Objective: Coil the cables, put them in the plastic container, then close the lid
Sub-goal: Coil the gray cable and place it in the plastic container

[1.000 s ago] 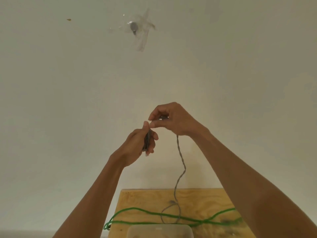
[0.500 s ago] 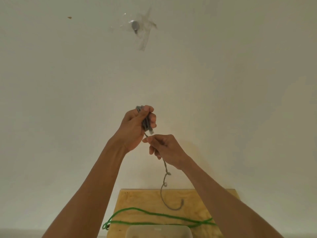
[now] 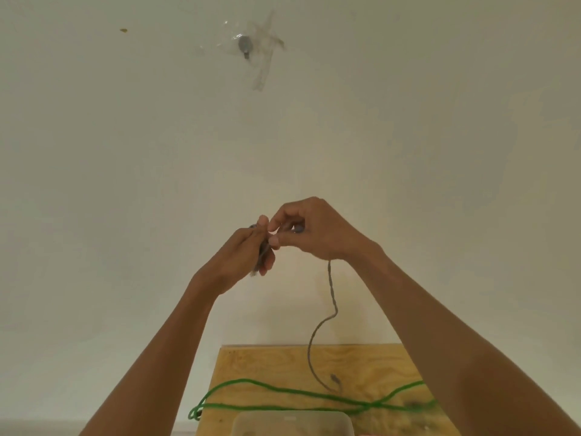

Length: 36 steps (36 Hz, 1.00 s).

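Hanging toward the table (image 3: 361,360), the grey cable (image 3: 331,294) is pinched by the right hand (image 3: 317,231); its coil (seemingly) is clamped in the left hand (image 3: 242,256).

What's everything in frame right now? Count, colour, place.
grey cable: 1, grey, partly coiled in the left hand, fed by the right hand; its tail hangs down to the board
green cable: 1, green, lying loose across the board, a loop hanging off its left edge
plastic container: 1, translucent, bottom edge of view, near side of the board, mostly cut off
wooden board: 1, light plywood, low centre, against the wall
taped object: 1, grey under clear tape, high on the wall
wall: off-white, fills most of the view
left hand: 1, raised, closed on the coil
right hand: 1, raised, pinching the cable beside the left hand
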### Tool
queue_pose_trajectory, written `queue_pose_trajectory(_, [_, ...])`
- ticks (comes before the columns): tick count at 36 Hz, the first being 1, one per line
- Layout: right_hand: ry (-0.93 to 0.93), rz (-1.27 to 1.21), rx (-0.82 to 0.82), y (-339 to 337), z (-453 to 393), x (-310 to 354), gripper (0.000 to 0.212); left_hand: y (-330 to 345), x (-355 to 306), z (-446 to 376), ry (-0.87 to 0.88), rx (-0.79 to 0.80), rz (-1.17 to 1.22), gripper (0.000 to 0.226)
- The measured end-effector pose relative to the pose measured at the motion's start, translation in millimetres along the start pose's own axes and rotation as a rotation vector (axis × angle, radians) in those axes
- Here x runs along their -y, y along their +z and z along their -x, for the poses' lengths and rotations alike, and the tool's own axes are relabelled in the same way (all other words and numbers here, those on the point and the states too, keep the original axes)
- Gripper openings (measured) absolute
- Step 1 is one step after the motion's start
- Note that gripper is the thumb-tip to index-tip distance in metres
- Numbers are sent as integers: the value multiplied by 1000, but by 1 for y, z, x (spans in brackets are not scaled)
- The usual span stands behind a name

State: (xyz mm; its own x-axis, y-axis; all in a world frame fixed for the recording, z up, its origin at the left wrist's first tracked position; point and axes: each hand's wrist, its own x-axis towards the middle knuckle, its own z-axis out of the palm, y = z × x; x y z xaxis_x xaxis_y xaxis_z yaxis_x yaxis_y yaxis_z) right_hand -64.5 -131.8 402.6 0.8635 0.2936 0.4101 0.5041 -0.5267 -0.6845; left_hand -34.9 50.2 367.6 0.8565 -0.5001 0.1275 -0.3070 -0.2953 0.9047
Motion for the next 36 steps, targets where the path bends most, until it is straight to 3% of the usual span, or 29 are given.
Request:
queue_pose_trajectory(3, [-30, -21, -40, -9, -9, 1, 26, 5, -2, 6, -105, 103, 226, 74])
queue_pose_trajectory(9, [-18, -362, -103, -12, -16, -13, 23, 15, -14, 12, -106, 235, 673, 58])
queue_pose_trajectory(13, [99, -610, -121, 1, -16, -25, 18, 19, -24, 9, -40, 305, 810, 52])
queue_pose_trajectory(15, [158, -711, -144, 10, -10, -32, 4, 22, -31, 7, 13, 321, 849, 48])
queue_pose_trajectory(17, [210, -805, -143, 21, -2, -35, 17, 24, -39, 3, 50, 291, 862, 45])
queue_pose_trajectory(21, [260, -740, -135, 46, 15, -39, 45, 19, -48, -4, 83, 158, 795, 42])
queue_pose_trajectory(26, [284, -523, -132, 66, 30, -41, 22, 10, -47, -10, 101, -33, 565, 35])
queue_pose_trajectory(30, [234, -299, -172, 65, 35, -38, 22, 1, -29, -14, 144, -101, 143, 32])
queue_pose_trajectory(36, [134, -19, -9, 33, 30, -16, 15, 0, -9, -14, 167, -159, -148, 31])
